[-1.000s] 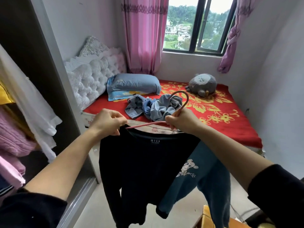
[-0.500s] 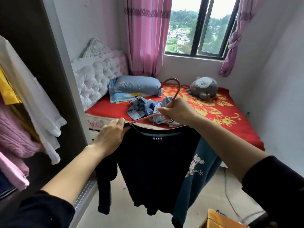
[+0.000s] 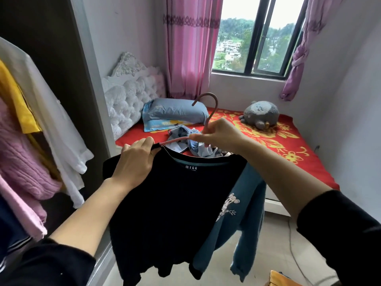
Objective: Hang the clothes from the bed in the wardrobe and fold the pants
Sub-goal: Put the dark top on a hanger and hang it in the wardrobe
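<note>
At the nearest edge, dark sleeves are seen on both forearms, and a pale tiled floor (image 3: 274,244) is crossed by a thin cable (image 3: 292,250); a yellow-orange object (image 3: 282,279) is cut off at the bottom right corner.

A black top (image 3: 175,213) is held up in the air between wardrobe and bed, mounted on a pink hanger (image 3: 214,108). Its left shoulder, over the hanger's end, is gripped by the left hand (image 3: 134,164) with curled fingers. The hanger is pinched just below its hook by the right hand (image 3: 218,137), the hook standing upright above the knuckles. A teal garment (image 3: 247,203) with a cartoon print is draped behind the black top, under the right forearm; what carries it cannot be told.

To the left, the open dark wardrobe (image 3: 51,48) is filled with hung clothes: a pink knit sweater (image 3: 22,162), a yellow garment (image 3: 14,100) and a white shirt (image 3: 57,124).

Beyond the hands, the bed (image 3: 288,153) is covered with a red floral sheet. A pile of blue-grey clothes (image 3: 185,139) is left near its front edge, just behind the hanger. Further back, a blue pillow (image 3: 175,112) is laid against the white tufted headboard (image 3: 132,93), and a grey plush toy (image 3: 260,114) is set by the far wall.

The back wall is taken up by a dark-framed window (image 3: 257,38), flanked by a pink curtain (image 3: 189,48) hanging loose.
</note>
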A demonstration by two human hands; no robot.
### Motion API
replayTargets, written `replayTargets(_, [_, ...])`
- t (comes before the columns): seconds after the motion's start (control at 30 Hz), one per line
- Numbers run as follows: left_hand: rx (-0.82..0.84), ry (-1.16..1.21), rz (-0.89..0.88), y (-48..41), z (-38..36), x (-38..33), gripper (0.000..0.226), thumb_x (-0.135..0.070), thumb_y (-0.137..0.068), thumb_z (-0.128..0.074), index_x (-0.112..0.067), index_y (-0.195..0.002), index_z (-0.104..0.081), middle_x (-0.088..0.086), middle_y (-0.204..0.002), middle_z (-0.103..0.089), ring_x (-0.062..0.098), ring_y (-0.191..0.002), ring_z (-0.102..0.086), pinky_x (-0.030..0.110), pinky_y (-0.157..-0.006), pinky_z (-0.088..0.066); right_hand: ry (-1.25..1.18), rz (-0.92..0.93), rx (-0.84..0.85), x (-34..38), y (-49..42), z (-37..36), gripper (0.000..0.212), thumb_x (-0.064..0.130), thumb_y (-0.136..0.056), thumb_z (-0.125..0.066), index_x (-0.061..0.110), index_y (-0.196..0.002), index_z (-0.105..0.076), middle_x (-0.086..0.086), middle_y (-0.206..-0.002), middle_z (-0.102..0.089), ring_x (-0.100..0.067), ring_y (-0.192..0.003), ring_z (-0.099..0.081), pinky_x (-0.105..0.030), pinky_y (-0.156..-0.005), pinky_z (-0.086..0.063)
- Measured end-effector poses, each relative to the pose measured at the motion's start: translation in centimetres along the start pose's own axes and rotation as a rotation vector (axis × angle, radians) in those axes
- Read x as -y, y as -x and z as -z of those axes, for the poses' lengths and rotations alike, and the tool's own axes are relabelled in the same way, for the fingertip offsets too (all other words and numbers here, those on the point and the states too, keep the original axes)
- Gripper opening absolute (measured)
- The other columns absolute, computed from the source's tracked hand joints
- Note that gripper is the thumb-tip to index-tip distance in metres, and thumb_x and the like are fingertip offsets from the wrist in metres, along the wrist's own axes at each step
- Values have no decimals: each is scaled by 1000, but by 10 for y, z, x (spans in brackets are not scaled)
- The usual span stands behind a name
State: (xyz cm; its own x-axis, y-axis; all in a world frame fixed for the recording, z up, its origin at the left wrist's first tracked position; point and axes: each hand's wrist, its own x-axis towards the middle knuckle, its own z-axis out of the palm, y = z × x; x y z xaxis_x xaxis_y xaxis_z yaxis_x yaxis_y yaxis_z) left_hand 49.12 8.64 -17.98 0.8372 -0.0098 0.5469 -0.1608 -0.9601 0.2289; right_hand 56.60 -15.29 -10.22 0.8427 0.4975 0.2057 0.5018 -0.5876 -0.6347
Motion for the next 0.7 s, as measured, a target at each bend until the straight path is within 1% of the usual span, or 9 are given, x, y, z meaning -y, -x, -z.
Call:
replayTargets(0.07, [-27,16,61,2,8,10,20,-28,-96,-46,-7,-94,-49,9,-90,-60,34,-90,-58,48,-83,-34,97,-24,107,-17,-2,3,36,51,-74,-75,15,-76,-71,4,-68,-64,-3,-60,-52,-19,-58,-41])
replayTargets(0.13, [-39,30,112,4,17,24,23,-29,-96,-46,-7,-94,-49,11,-92,-61,34,-92,-57,47,-84,-33,229,-110,155,-42,-6,-2,42,53,-74,-74,12,-79,-70,-1,-72,-64,-10,-63,-54,-23,-57,-40])
replayTargets(0.23, [-59,48,162,5,24,46,22,-28,-98,-43,-8,-94,-49,10,-94,-62,34,-95,-57,44,-82,-31,202,-191,47,-64,-16,-19,53,59,-77,-68,6,-73,-68,-6,-62,-60,-14,-54,-52,-28,-53,-37])
replayTargets(0.27, [-62,59,172,5,25,50,21,-27,-98,-43,-8,-92,-49,9,-92,-61,33,-94,-57,44,-82,-31,177,-177,6,-62,-20,-24,55,60,-78,-66,6,-70,-66,-6,-58,-58,-14,-51,-50,-28,-52,-36])
replayTargets(0.33, [-71,76,180,5,28,59,24,-32,-98,-42,-10,-86,-45,6,-86,-59,33,-89,-57,45,-81,-34,230,-125,-69,-49,-30,-33,57,61,-81,-63,9,-59,-57,-1,-51,-51,-13,-44,-44,-28,-49,-34])
replayTargets(0.4, [-83,77,171,4,32,65,27,-37,-97,-38,-13,-84,-40,1,-81,-54,33,-83,-56,46,-81,-36,332,-66,-132,-33,-41,-39,61,65,-81,-60,13,-52,-47,2,-47,-46,-14,-41,-43,-27,-47,-34])
replayTargets(0.47, [-91,62,165,1,33,73,23,-34,-98,-39,-15,-84,-39,-1,-81,-52,33,-82,-55,45,-80,-36,367,-7,-162,-23,-55,-43,64,68,-81,-57,15,-49,-41,4,-45,-44,-14,-41,-42,-27,-46,-31])
replayTargets(0.6, [-102,31,156,-15,32,94,21,-29,-98,-44,-14,-84,-41,-1,-80,-53,35,-82,-57,39,-72,-37,250,43,-204,-17,-93,-49,70,67,-87,-48,14,-44,-34,4,-39,-35,-16,-37,-34,-29,-46,-30])
replayTargets(0.7, [-83,1,228,-30,34,116,23,-32,-98,-44,-12,-86,-45,0,-81,-55,33,-81,-59,35,-70,-38,194,65,-230,-18,-128,-47,74,70,-86,-46,11,-44,-30,4,-37,-30,-18,-37,-31,-29,-47,-32])
